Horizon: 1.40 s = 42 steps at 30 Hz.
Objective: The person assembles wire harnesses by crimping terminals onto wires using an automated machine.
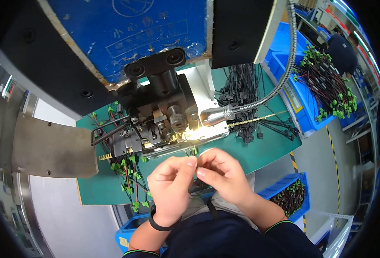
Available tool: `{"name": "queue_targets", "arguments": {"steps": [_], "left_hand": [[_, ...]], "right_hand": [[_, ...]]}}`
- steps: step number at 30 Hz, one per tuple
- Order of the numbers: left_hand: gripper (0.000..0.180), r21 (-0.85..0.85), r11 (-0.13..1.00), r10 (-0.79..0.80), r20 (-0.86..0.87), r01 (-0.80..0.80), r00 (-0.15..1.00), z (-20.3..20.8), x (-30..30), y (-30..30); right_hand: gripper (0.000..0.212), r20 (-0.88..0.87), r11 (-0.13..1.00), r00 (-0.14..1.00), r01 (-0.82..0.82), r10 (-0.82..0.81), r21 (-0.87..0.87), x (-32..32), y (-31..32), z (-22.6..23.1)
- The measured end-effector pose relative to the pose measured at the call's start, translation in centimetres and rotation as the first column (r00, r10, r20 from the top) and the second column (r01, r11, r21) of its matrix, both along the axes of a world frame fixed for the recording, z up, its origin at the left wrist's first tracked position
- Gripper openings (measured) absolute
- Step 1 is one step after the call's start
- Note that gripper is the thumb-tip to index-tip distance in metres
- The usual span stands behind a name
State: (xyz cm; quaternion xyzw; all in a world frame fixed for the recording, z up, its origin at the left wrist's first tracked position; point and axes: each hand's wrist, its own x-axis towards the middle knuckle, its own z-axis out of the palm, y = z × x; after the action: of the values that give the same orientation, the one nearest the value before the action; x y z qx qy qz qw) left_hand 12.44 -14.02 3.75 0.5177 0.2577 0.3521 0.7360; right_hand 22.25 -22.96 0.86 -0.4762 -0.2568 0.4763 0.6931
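My left hand (172,180), with a black band on its wrist, pinches a thin dark wire lead (191,152) between thumb and fingertips. Close against it, my right hand (223,175) has its thumb and forefinger pinched together at the same lead; the fingers hide most of it. The lead's upper ends show just in front of a terminal crimping press (166,112), under its bright work light. A strip of brass terminals (105,157) comes out of the press on the left, and another brass strip (256,119) runs off to the right.
Wire leads with green connectors (132,176) lie left on the green table (259,157). Black cables (244,90) are heaped at the right rear. A flexible metal lamp (218,115) arches over them. Blue bins (284,92) of leads stand to the right. A person (341,53) is farther back.
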Motion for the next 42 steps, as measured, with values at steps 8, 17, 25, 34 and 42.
{"name": "queue_targets", "arguments": {"steps": [8,17,25,34,42], "left_hand": [[0.007,-0.017,0.991,-0.135,0.007,0.135,0.991,-0.3,-1.3,-2.2],[0.011,-0.253,0.908,-0.360,-0.060,0.334,0.931,1.1,1.0,-6.4],[0.015,-0.025,0.973,-0.231,-0.140,0.230,0.963,-1.0,0.0,-3.4],[0.012,0.238,0.943,-0.166,-0.266,0.231,0.950,-4.0,-1.3,-2.3],[0.012,0.293,0.933,-0.117,-0.303,0.210,0.946,-4.6,-1.5,-1.9]], "right_hand": [[0.040,-0.223,0.852,0.825,-0.482,0.520,0.204,-0.4,-7.4,-4.0],[0.037,-0.224,0.951,0.952,-0.146,0.211,0.273,-2.4,-9.5,-3.8],[0.030,0.225,0.967,0.973,0.110,-0.058,-0.230,5.8,-16.9,4.8],[0.036,0.919,0.271,-0.200,0.957,0.340,0.108,31.6,-18.7,13.5],[0.037,0.780,0.525,-0.608,0.716,0.148,0.459,33.6,-17.0,9.9]]}}
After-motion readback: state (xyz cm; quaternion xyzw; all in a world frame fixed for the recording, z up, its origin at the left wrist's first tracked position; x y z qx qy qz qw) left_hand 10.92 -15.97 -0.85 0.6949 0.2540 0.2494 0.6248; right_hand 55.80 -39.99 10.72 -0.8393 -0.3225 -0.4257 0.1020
